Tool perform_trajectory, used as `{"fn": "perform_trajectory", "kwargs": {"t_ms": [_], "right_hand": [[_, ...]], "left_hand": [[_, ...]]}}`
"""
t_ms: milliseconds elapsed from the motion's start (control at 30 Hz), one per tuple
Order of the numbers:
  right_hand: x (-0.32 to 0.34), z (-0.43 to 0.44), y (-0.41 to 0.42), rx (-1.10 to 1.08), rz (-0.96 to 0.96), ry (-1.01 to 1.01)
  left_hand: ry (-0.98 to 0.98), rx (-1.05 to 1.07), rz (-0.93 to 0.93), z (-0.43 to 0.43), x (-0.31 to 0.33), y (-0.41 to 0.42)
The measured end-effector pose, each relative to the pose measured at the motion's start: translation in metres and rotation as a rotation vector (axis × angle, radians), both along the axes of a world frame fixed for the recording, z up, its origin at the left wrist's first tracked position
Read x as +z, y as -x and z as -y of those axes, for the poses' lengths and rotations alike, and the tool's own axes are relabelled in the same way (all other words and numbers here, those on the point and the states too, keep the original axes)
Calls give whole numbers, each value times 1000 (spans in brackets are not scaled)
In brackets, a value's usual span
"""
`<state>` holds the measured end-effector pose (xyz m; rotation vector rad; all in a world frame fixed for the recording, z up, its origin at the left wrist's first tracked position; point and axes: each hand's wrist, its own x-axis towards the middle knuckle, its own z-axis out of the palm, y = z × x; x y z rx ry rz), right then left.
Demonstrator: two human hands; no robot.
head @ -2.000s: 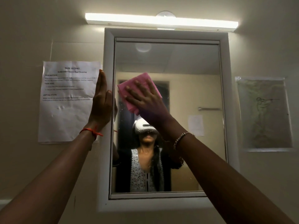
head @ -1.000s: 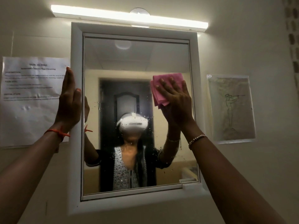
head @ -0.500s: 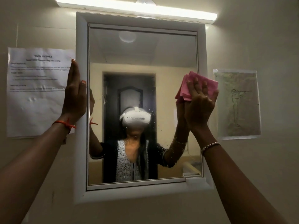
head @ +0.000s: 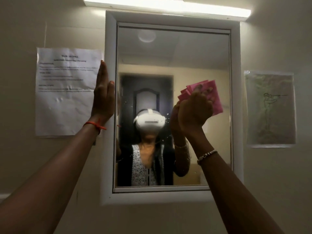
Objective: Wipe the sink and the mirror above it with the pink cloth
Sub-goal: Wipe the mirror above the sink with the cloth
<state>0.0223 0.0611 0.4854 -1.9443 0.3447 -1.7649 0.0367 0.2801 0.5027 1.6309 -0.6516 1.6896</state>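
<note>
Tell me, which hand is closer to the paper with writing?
Left. The left hand rests flat on the edge of the mirror, just beside the paper. The right hand grips the pink cloth farther away, across the mirror.

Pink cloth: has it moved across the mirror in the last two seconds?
Yes. The pink cloth swept rightward, from near the left side of the mirror frame to its right side.
</note>
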Motion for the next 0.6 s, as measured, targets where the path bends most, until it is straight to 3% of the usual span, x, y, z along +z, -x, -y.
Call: {"fn": "perform_trajectory", "kwargs": {"t_ms": [200, 367, 533, 600], "right_hand": [[1, -65, 12, 47, 62, 137], [-4, -122, 17, 150, 139, 364], [-16, -132, 7, -33, 157, 637], [-26, -123, 0, -74, 196, 727]], "left_hand": [[7, -47, 3, 1, 0, 1], [7, -60, -8, 0, -1, -1], [-90, 98, 27, -16, 2, -22], [-52, 7, 15, -12, 0, -15]]}}
